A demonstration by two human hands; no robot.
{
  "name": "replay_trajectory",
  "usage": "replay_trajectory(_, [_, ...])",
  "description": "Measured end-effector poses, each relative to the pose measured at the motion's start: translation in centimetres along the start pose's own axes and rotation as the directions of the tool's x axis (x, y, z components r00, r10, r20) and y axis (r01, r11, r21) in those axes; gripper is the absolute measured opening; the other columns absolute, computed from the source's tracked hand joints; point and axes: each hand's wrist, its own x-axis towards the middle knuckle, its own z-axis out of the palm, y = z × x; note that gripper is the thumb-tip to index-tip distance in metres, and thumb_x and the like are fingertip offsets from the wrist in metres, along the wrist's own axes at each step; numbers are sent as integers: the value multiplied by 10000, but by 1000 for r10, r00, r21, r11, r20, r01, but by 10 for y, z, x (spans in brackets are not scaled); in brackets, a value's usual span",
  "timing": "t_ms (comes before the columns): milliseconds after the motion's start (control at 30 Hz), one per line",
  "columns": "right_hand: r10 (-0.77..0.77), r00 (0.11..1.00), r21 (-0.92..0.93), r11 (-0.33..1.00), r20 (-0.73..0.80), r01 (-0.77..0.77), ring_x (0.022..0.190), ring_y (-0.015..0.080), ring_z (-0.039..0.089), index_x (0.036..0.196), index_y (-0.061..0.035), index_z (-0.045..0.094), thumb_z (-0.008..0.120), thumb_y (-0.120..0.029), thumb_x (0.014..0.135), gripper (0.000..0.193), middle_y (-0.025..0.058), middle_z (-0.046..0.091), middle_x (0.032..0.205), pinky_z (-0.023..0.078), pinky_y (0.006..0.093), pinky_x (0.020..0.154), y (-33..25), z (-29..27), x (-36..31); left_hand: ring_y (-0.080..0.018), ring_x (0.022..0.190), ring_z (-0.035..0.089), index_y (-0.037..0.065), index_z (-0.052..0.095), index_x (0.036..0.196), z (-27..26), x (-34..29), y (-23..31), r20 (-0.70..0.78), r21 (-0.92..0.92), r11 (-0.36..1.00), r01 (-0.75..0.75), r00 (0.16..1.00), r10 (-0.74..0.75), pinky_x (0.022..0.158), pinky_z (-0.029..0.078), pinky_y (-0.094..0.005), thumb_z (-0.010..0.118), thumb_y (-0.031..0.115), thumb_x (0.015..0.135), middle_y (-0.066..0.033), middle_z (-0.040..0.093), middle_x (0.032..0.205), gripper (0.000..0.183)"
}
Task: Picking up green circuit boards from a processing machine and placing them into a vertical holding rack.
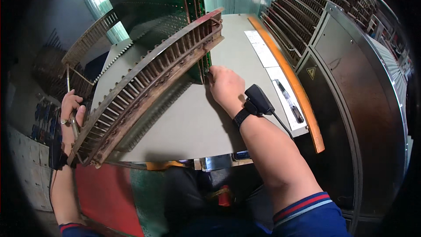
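- Faces a pale grey counter (pixel 197 127), spread across the middle of the view.
- Has a tall green panel (pixel 153 0), dotted with small marks, upright over the counter, beyond the near side of a slotted metal rack (pixel 149 81).
- Sees the rack's long axis run from lower left to upper right, between both hands.
- Meets a curved orange strip (pixel 283 63) along the counter's right edge.
- Finds white sheets (pixel 258 48) just inside that strip.
- Bends the right hand (pixel 228 87) at the panel's lower edge, nearer there than the left; leaves any pinch unclear.
- Grasps the rack's left end with the left hand (pixel 71 105), fingers curled.
- Shows a dark pen (pixel 286 94) on the nearer sheet.
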Motion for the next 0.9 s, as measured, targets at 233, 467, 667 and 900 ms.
replay_trajectory(233, [22,999,214,977,-31,-15,930,381,676,953,-89,675,636,-256,941,171,152,709,956,537,480,806,-5,-8,-5,-415,1228,538,23,487,850,0,1,17,-45,10,997,73,996,-72,1128,371,-523,670,172,926,-134,605,1011,247])
replay_trajectory(467, [-116,993,255,959,-37,122,940,392,681,1046,-92,715,655,-253,959,193,167,723,1004,547,464,823,-1,-3,-5,-412,1239,530,24,480,856,1,1,24,-80,-9,997,82,993,-83,1133,363,-520,661,163,929,-134,601,1017,239])
replay_trajectory(667, [-56,998,399,916,22,42,969,390,685,1090,-92,741,675,-266,965,224,170,729,1026,555,438,834,5,2,1,-410,1247,528,26,482,851,1,-1,16,-70,-6,998,59,996,-59,1134,365,-520,663,166,929,-129,602,1025,241])
replay_trajectory(900, [-35,994,333,941,-106,68,946,374,697,1062,-94,748,690,-253,949,203,155,737,990,558,435,818,0,0,-3,-414,1286,517,34,493,843,1,-1,20,-70,-18,995,100,992,-101,1138,364,-518,693,174,902,-124,611,1040,252])
